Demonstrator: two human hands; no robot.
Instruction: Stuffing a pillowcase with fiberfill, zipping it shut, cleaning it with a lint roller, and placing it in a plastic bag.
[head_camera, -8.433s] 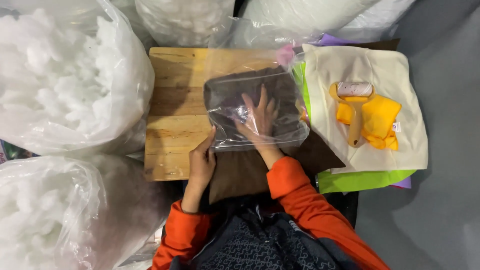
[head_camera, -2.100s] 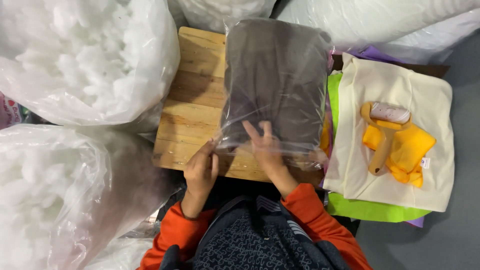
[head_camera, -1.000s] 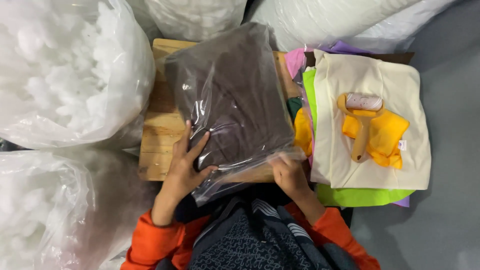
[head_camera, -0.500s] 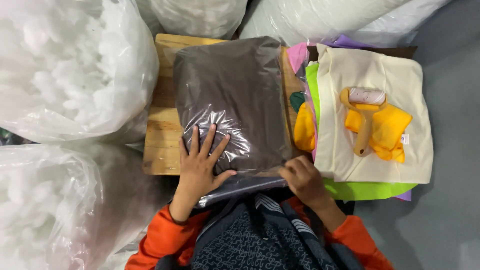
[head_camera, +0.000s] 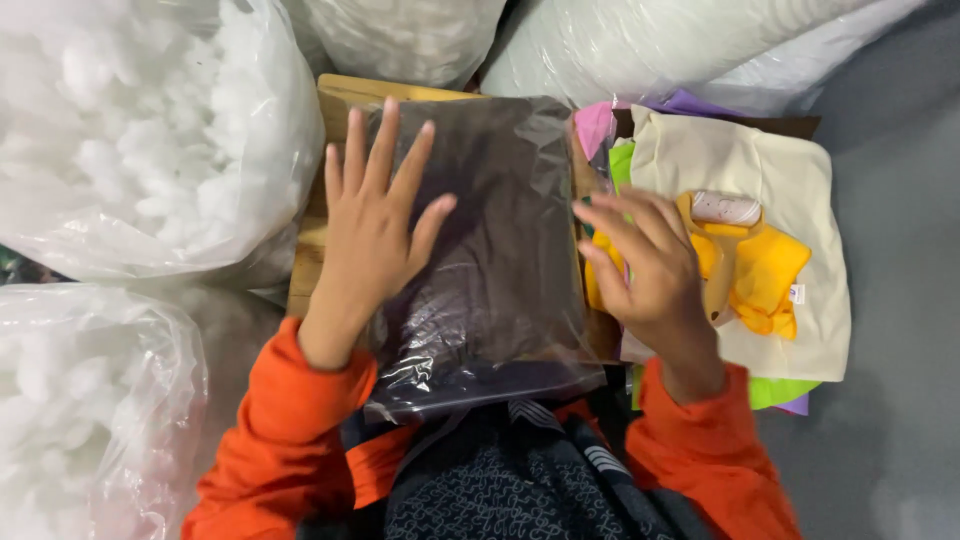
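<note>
**A:** so what's going on at the bench right now?

**B:** there's a clear plastic bag (head_camera: 490, 250) with a dark brown folded cloth inside, and it's lying flat on the wooden board (head_camera: 335, 100), covering most of it from the far edge to the near edge. The near end of the bag is hanging over the board's near edge toward the person's lap.

**A:** hands?

**B:** left hand (head_camera: 375, 225) is lying open, fingers spread, palm pressing down on the left half of the bag. Right hand (head_camera: 645, 265) is also open, fingers loosely curled, hovering at the bag's right edge. Can't tell if the fingertips are actually touching the plastic. Neither hand is gripping anything.

**A:** and around that?

**B:** just right of the board a cream cloth (head_camera: 760, 170) is sitting on top of a stack of coloured sheets, with green, pink and purple peeking out at the edges. A yellow fabric piece (head_camera: 765, 275) and a small pale roll (head_camera: 725, 207) are resting on the cream one. Big clear sacks of white stuffing (head_camera: 130, 150) are crowding the board's left side and far edge. The person is wearing orange sleeves (head_camera: 285, 430).
</note>
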